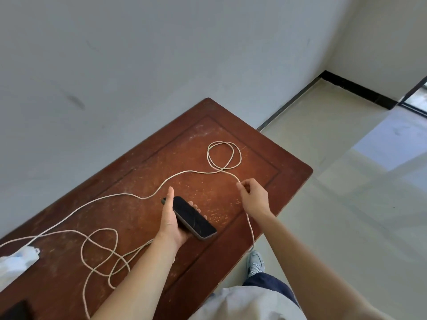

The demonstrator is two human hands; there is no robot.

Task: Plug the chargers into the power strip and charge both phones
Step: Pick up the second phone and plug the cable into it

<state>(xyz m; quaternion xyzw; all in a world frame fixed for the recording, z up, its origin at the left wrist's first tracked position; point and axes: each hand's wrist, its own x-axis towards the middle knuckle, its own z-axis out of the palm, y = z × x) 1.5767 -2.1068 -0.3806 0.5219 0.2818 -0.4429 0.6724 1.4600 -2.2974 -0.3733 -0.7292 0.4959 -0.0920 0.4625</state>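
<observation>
My left hand [172, 225] holds a black phone [193, 219] screen-up above the brown wooden table [265, 158]. My right hand [253, 196] pinches a long white charging cable [178, 175] near its free end, which hangs down past the table's front edge. That cable loops on the table at the far right and runs left to a white power strip [17, 259] at the left edge. A second white cable [101, 252] lies coiled near the strip. A dark object, possibly the other phone [15, 311], shows at the bottom left corner.
The table stands against a grey wall [138, 65]. Tiled floor [358, 181] lies to the right, with my shoe [256, 263] beside the table's front edge.
</observation>
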